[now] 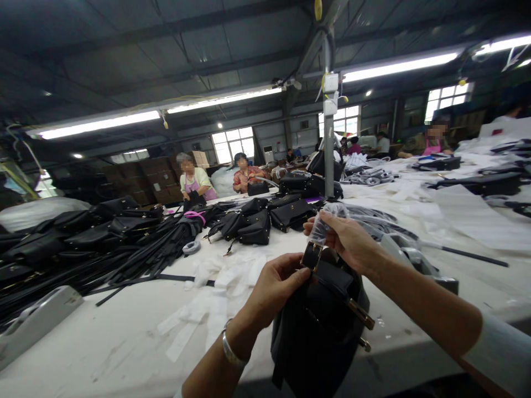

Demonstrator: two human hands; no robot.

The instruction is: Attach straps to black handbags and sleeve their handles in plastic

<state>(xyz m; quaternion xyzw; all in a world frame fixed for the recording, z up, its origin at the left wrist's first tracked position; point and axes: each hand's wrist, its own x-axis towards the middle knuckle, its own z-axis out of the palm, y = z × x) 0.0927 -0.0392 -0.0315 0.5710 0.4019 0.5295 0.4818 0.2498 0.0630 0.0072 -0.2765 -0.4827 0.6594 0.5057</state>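
A black handbag (319,331) with gold-coloured fittings stands at the near table edge in front of me. My left hand (276,284) pinches the black strap at its gold buckle (311,256), thumb on the near side. Above it, my right hand (346,237) grips the upper part of the strap, which is wrapped in clear plastic film (326,221). A gold clasp (360,315) sticks out on the bag's right side. The fingertips of my right hand are partly hidden behind the wrapped strap.
Black bags and long straps (136,249) are heaped at the left. More black bags (253,221) lie mid-table before a metal post (329,138). White paper strips (224,282), a tape roll (191,247) and grey dispensers (415,257) lie around. Several people work across the tables.
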